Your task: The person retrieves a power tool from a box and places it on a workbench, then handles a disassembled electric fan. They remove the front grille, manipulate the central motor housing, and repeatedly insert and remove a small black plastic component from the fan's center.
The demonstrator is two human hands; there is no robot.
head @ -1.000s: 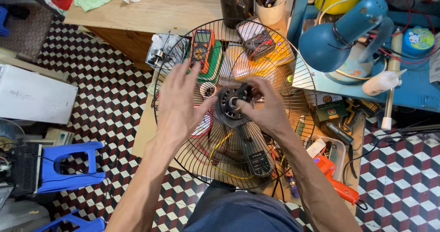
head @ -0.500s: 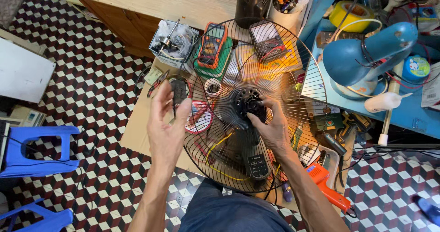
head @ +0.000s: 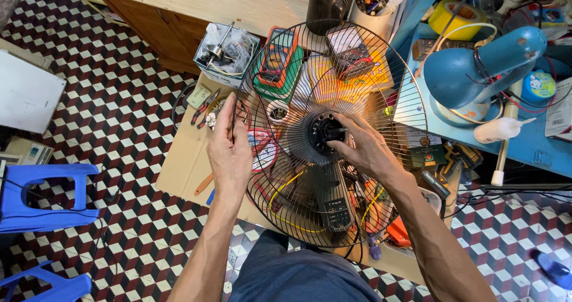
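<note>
Left hand [head: 229, 153]: sat at centre-left of the frame, fingers extended and pressed together edge-on against the left rim of the wire fan guard [head: 286, 212]; whether the thumb hooked a wire could not be told.
Right hand [head: 364, 150]: lay just right of frame centre, fingertips pinched closed around the black hub [head: 326, 132] at the guard's middle.
Fan guard: a round black wire grille, tilted over the cardboard-covered bench [head: 182, 168], filling the middle of the frame.
Beneath the guard: an orange-and-green multimeter [head: 275, 63] at upper centre, a black remote-like handset [head: 336, 209] at lower centre, and yellow wiring [head: 283, 186], all seen through the wires.
Surroundings: a blue desk lamp [head: 476, 72] at upper right, a blue plastic stool [head: 42, 197] at lower left, patterned floor tiles [head: 107, 105].
Risk, guard slip: judged likely if the flat left hand lost contact, since only the hub was truly gripped.
Risk, snagging: loose wiring under the grille could catch the wires if the guard turned.
Risk, clutter: nearby tools could be knocked off the bench edge.
</note>
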